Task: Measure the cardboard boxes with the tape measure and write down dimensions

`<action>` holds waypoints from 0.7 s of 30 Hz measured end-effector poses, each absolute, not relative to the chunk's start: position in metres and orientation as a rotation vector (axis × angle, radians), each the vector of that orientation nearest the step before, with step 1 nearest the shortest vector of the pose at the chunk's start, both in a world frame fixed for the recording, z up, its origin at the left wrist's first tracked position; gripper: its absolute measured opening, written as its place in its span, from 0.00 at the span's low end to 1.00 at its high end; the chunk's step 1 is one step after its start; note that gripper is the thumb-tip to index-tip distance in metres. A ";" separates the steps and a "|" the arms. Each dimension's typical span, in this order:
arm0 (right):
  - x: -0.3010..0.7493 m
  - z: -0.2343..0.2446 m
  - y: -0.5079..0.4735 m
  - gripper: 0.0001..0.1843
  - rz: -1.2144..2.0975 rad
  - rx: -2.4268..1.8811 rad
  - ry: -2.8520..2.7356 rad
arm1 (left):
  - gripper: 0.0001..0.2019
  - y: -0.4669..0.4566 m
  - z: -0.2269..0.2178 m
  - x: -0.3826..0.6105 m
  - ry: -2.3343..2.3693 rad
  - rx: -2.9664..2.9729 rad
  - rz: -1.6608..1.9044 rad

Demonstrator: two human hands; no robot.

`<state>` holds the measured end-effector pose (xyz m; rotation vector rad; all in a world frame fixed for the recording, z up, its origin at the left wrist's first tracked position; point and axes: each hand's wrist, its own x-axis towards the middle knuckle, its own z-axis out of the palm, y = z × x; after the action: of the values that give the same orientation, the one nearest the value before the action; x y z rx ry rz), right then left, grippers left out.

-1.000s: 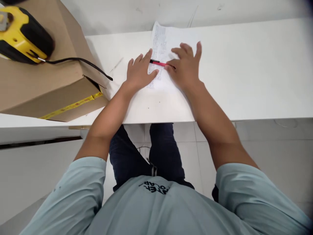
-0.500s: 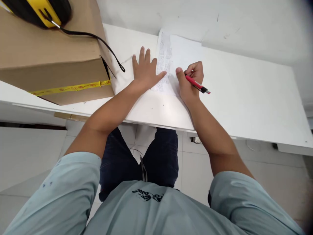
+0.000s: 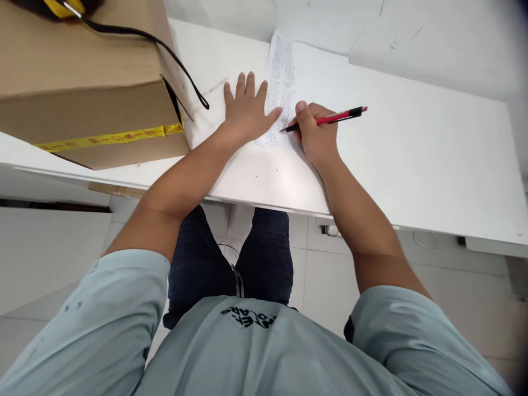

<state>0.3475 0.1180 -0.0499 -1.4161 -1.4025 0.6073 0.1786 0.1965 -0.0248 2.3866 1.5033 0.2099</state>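
My left hand (image 3: 246, 113) lies flat with its fingers spread, its thumb and side over the left edge of a sheet of paper (image 3: 319, 69). Dense handwriting fills the left part of the sheet, while the right part looks blank. In my right hand (image 3: 317, 135) is a red and black pen (image 3: 340, 116), gripped between thumb and fingers. Its dark tip points left and down at the lower end of the writing; whether it touches the paper I cannot tell. The clip end sticks out to the right.
A large cardboard box (image 3: 111, 110) with yellow printed tape (image 3: 124, 137) stands at the left on the white tabletop (image 3: 421, 148). On it sits a yellow and black object (image 3: 68, 7), partly cut off, whose black strap (image 3: 165, 47) hangs over the box's side. A wall runs behind.
The pen has swung round in my right hand, from its tip being hidden to pointing down-left at the writing. My left hand stays spread on the table. The view has shifted slightly.
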 end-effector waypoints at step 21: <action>0.355 -0.051 0.118 0.22 0.578 -1.440 -1.455 | 0.41 0.200 -0.030 0.181 1.493 2.355 0.251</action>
<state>0.3549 0.1177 -0.0512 -1.4405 -1.4549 0.5784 0.1805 0.2000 -0.0296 2.3547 1.4934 0.2514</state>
